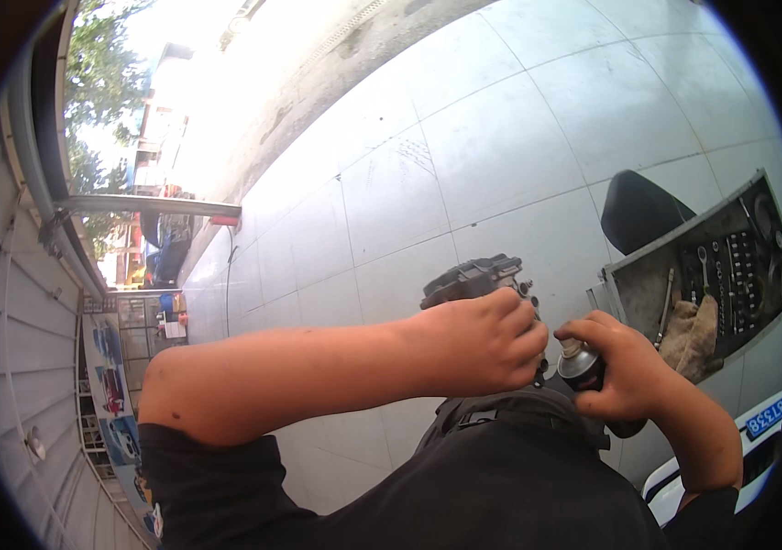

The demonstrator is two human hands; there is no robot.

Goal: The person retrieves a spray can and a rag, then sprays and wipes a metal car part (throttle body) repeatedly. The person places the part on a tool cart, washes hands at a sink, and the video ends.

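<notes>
A dark metal and plastic engine part (477,276) is at the middle of the view, partly hidden behind my left hand (501,340). My left hand has its fingers curled at the part's near side, against some small round fittings; its grip underneath is hidden. In my right hand (618,368) is an aerosol can (580,371), with the forefinger on the nozzle at its top. The nozzle faces the part and my left hand from a short distance. Whether spray comes out cannot be seen.
On the right stands an open metal tool tray (645,285) with sockets, a ratchet (704,268) and a brown rag (690,337). Behind it is a black seat (642,213). A white car's end (666,481) shows at lower right. Pale tiled floor (501,172) lies beyond.
</notes>
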